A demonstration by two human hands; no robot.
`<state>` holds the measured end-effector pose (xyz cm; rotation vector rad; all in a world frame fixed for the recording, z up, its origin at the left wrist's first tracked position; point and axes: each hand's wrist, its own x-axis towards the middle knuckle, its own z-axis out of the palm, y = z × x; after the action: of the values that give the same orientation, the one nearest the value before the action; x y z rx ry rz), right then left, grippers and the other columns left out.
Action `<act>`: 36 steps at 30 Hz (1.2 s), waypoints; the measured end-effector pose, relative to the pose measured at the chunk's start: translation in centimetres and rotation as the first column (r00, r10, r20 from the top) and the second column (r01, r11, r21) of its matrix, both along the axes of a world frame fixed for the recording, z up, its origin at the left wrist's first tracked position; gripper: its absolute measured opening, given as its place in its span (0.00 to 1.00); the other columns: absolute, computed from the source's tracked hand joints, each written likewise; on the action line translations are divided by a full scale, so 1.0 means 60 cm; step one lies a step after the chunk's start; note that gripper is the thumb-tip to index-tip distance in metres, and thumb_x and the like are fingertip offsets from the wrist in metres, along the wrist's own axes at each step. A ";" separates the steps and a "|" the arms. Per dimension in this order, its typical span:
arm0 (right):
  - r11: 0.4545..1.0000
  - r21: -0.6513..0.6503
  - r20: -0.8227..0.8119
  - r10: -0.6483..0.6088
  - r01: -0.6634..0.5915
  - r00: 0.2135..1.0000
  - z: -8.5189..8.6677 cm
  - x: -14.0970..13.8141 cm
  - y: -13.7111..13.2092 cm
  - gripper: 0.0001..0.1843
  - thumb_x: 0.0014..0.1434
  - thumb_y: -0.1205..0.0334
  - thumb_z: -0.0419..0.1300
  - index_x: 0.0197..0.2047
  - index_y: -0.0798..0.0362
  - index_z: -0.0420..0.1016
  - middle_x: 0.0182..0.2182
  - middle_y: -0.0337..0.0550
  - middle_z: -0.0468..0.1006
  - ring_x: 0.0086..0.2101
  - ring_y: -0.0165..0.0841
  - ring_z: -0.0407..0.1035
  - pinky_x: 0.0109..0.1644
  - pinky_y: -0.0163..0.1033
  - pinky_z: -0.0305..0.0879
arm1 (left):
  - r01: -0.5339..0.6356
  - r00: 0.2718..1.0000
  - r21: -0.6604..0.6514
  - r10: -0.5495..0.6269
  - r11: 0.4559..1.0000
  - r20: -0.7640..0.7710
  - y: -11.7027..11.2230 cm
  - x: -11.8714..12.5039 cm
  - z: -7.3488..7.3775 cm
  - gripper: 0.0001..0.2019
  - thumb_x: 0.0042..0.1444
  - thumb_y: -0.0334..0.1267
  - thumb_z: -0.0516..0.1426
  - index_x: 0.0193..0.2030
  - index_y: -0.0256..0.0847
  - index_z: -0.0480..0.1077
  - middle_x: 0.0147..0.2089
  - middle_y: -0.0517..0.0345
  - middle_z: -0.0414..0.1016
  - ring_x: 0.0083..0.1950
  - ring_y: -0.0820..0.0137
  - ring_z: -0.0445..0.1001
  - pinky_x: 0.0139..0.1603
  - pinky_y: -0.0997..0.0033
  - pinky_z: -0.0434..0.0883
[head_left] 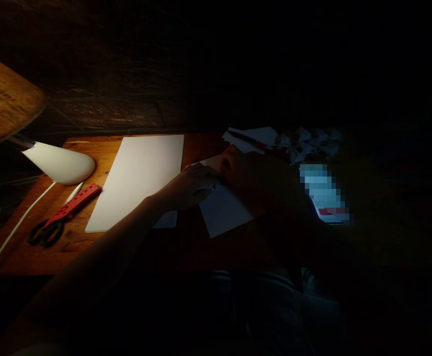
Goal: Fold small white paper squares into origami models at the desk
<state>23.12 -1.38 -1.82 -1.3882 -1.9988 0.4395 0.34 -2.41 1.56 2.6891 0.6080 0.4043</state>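
Your left hand (193, 184) and right hand (233, 162) meet, fingers bent, over the far part of the angled white paper sheet (225, 215) on the brown wooden tabletop (65, 254); shadow hides whether they grip it. Steady pressure should help prevent slipping, clear of the angular white paper pieces (304, 134) beyond.

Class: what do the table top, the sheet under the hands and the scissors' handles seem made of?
Table top: wood, perhaps varnished; brown streaks, slight sheen.
Sheet: probably matt paper; thin, pale, straight-edged.
Scissors' handles: possibly smooth plastic; dark, rounded loops.
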 end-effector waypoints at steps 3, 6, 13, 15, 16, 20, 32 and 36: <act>1.000 -0.012 0.021 -0.005 0.006 1.000 0.002 -0.003 -0.002 0.10 0.57 0.71 0.59 0.30 0.48 0.62 0.41 0.48 0.71 0.42 0.40 0.67 0.48 0.48 0.67 | 0.001 1.000 0.003 -0.001 1.000 -0.006 0.000 0.000 0.000 0.19 0.67 0.35 0.58 0.63 0.49 0.77 0.59 0.50 0.77 0.62 0.56 0.73 0.67 0.47 0.69; 1.000 -0.005 0.001 -0.007 0.007 1.000 -0.003 0.001 0.001 0.08 0.55 0.70 0.59 0.34 0.48 0.65 0.42 0.48 0.72 0.42 0.41 0.67 0.47 0.48 0.66 | 0.002 1.000 0.013 -0.002 1.000 -0.012 0.000 0.000 -0.001 0.19 0.67 0.35 0.58 0.63 0.49 0.77 0.59 0.49 0.78 0.61 0.56 0.73 0.66 0.48 0.70; 1.000 -0.026 -0.080 -0.007 0.004 0.997 -0.017 0.010 0.010 0.15 0.52 0.65 0.61 0.44 0.49 0.68 0.45 0.48 0.75 0.43 0.42 0.69 0.46 0.47 0.66 | -0.014 1.000 0.002 0.014 1.000 -0.016 0.000 0.002 -0.002 0.20 0.66 0.35 0.57 0.63 0.49 0.77 0.59 0.49 0.78 0.60 0.55 0.72 0.65 0.47 0.69; 0.999 -0.037 -0.072 -0.015 0.012 0.997 -0.015 0.009 0.009 0.15 0.51 0.65 0.61 0.44 0.49 0.68 0.45 0.48 0.75 0.42 0.41 0.69 0.46 0.47 0.66 | -0.015 1.000 -0.002 0.015 1.000 -0.013 0.000 0.003 -0.003 0.20 0.66 0.35 0.57 0.63 0.49 0.77 0.59 0.49 0.78 0.60 0.55 0.72 0.65 0.47 0.69; 0.999 -0.038 -0.066 -0.016 0.014 0.998 -0.013 0.008 0.009 0.15 0.51 0.65 0.61 0.44 0.49 0.68 0.45 0.48 0.75 0.42 0.41 0.68 0.46 0.47 0.65 | -0.016 1.000 -0.002 0.016 1.000 -0.014 0.000 0.003 -0.003 0.19 0.66 0.35 0.57 0.63 0.49 0.78 0.60 0.49 0.77 0.60 0.55 0.72 0.65 0.47 0.69; 0.999 -0.038 -0.061 -0.014 0.012 0.998 -0.009 0.005 0.010 0.15 0.51 0.67 0.61 0.43 0.49 0.68 0.45 0.48 0.76 0.41 0.41 0.68 0.46 0.47 0.65 | -0.026 0.999 0.011 0.026 1.000 -0.025 -0.001 0.004 -0.006 0.18 0.67 0.35 0.57 0.61 0.47 0.78 0.61 0.47 0.77 0.61 0.54 0.71 0.65 0.45 0.68; 0.998 -0.053 -0.062 -0.024 0.020 0.998 -0.003 0.002 0.010 0.15 0.51 0.69 0.62 0.42 0.49 0.68 0.45 0.47 0.76 0.40 0.40 0.68 0.45 0.46 0.66 | -0.044 0.999 0.025 0.044 0.999 0.001 0.001 0.002 -0.018 0.18 0.66 0.35 0.58 0.61 0.47 0.77 0.64 0.48 0.75 0.63 0.54 0.70 0.67 0.44 0.69; 0.999 -0.045 -0.058 -0.017 0.014 0.998 -0.005 0.004 0.011 0.15 0.51 0.68 0.62 0.43 0.49 0.69 0.46 0.47 0.76 0.40 0.40 0.67 0.45 0.47 0.66 | -0.024 1.000 0.026 0.024 0.999 -0.001 0.002 0.003 -0.015 0.17 0.67 0.35 0.57 0.59 0.47 0.78 0.62 0.49 0.76 0.63 0.54 0.71 0.67 0.46 0.69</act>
<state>23.35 -0.74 -2.11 -1.4016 -1.9410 0.5146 0.53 -2.30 0.67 2.7090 0.6410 0.4191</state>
